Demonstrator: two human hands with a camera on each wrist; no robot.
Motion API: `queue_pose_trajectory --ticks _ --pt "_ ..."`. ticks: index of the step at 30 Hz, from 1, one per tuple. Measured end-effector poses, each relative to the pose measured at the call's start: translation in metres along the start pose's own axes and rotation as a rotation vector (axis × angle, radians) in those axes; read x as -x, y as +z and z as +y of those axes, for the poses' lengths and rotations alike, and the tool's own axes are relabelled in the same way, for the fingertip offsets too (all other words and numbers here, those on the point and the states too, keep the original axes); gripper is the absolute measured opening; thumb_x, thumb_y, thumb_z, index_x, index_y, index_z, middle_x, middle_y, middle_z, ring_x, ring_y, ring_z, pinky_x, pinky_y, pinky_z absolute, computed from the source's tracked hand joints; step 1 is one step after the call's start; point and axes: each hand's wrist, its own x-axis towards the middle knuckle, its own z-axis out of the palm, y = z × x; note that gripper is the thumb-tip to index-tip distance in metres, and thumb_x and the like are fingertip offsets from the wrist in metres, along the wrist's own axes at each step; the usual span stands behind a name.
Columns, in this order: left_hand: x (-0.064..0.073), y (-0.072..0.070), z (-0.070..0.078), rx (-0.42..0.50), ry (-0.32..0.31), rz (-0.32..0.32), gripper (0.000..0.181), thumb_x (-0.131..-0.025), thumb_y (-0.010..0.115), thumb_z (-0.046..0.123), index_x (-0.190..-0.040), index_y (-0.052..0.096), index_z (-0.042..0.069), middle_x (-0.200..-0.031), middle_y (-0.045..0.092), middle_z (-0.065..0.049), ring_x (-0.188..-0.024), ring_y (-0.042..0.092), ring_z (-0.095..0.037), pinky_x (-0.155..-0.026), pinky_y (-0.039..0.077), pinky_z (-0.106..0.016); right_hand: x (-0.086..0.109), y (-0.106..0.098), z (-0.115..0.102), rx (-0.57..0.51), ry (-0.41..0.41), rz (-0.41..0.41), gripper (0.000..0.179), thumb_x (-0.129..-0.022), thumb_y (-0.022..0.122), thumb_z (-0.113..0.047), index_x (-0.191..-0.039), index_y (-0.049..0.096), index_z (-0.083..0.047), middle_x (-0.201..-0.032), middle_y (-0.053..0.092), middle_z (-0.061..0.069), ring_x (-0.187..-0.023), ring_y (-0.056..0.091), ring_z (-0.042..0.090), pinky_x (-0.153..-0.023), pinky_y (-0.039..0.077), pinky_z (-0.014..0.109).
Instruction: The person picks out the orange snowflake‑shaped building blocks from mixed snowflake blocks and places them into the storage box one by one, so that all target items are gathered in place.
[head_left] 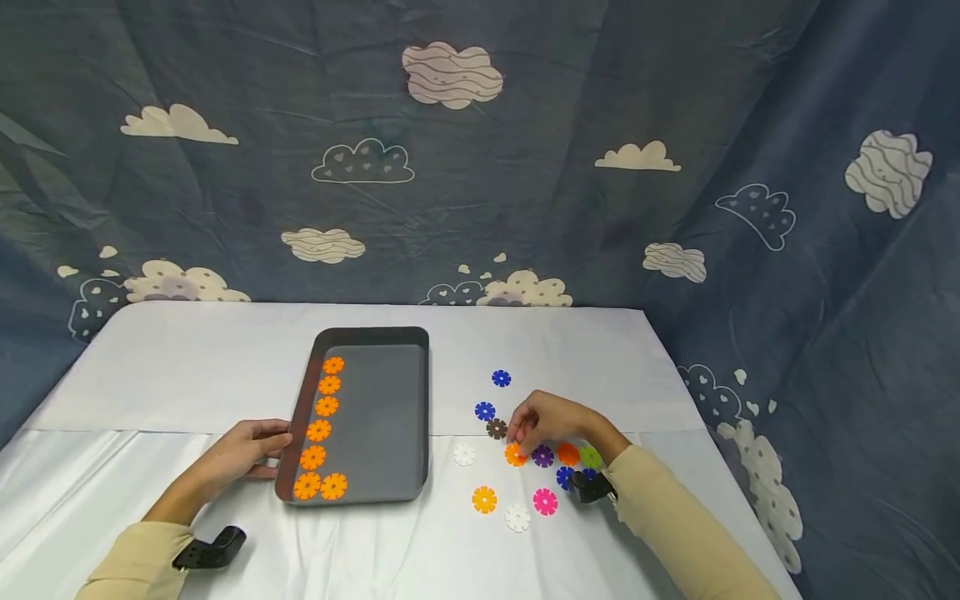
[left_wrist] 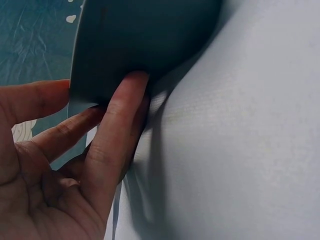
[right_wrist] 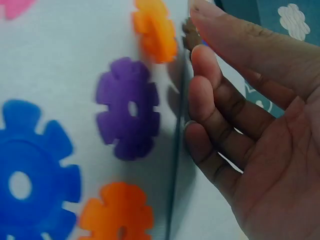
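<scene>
My left hand (head_left: 251, 450) grips the left rim of a dark grey baking tray (head_left: 382, 417). In the left wrist view, fingers (left_wrist: 117, 120) press against the tray's outer wall (left_wrist: 145, 35). Orange flower-shaped discs (head_left: 318, 431) line the tray's left side, with one more beside the lowest. Right of the tray, my right hand (head_left: 551, 418) hovers low, fingers bent loosely, fingertips right at an orange disc (head_left: 515, 455). In the right wrist view this orange disc (right_wrist: 154, 31) looks tilted, and a gap separates it from the fingers. A brown disc (head_left: 497, 428) lies just left of the fingertips.
Loose discs lie around the right hand: purple (head_left: 543, 456), deeper orange (head_left: 567, 453), green (head_left: 591, 457), pink (head_left: 545, 502), yellow-orange (head_left: 484, 499), white (head_left: 517, 517) and several blue (head_left: 501, 378). A white cloth (head_left: 360, 558) covers the table, and a cloud-patterned curtain (head_left: 525, 217) hangs behind.
</scene>
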Motion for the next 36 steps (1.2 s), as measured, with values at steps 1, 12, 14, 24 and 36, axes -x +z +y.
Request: queue_pose_trajectory --ticks 1,12,14,24,36 --pt "0.0 0.0 0.0 -0.002 0.0 0.001 0.056 -0.101 0.048 0.018 -0.139 0.029 -0.02 -0.137 0.043 -0.035 -0.103 0.061 -0.025 -0.078 0.057 -0.035 0.0 0.002 0.0 0.015 0.006 0.006 0.015 -0.075 0.081 -0.003 -0.088 0.074 -0.009 -0.075 0.064 0.001 -0.066 0.053 0.014 -0.063 0.051 0.023" --pt "-0.002 0.001 0.0 -0.002 -0.012 0.013 0.056 -0.101 0.048 0.017 -0.139 0.029 -0.02 -0.138 0.042 -0.035 -0.109 0.058 -0.031 -0.079 0.057 -0.036 0.001 0.016 -0.002 0.186 0.005 0.094 0.021 -0.071 0.084 -0.005 -0.084 0.071 -0.015 -0.074 0.058 -0.003 -0.07 0.052 0.014 -0.062 0.049 0.021" --pt "-0.002 0.001 0.0 -0.003 -0.013 0.012 0.056 -0.101 0.047 0.017 -0.139 0.029 -0.02 -0.137 0.042 -0.035 -0.108 0.059 -0.03 -0.079 0.057 -0.036 0.001 0.017 -0.001 0.19 0.012 0.099 0.022 -0.071 0.085 -0.004 -0.083 0.07 -0.015 -0.073 0.057 -0.003 -0.07 0.052 0.014 -0.062 0.049 0.021" --pt "-0.001 0.002 0.0 0.015 -0.016 0.008 0.054 -0.101 0.047 0.016 -0.139 0.031 -0.02 -0.135 0.045 -0.034 -0.102 0.062 -0.024 -0.079 0.057 -0.037 -0.002 0.011 -0.002 0.134 -0.027 0.072 0.02 -0.075 0.08 0.0 -0.081 0.065 -0.013 -0.075 0.058 -0.002 -0.071 0.053 0.014 -0.067 0.052 0.022" --pt "-0.001 0.002 0.0 0.014 -0.013 0.014 0.054 -0.101 0.048 0.016 -0.139 0.031 -0.019 -0.136 0.045 -0.033 -0.103 0.062 -0.026 -0.079 0.057 -0.037 -0.027 0.007 -0.04 0.079 -0.21 0.005 0.014 -0.079 0.074 0.003 -0.091 0.072 -0.005 -0.078 0.065 -0.002 -0.068 0.056 0.011 -0.063 0.053 0.025"
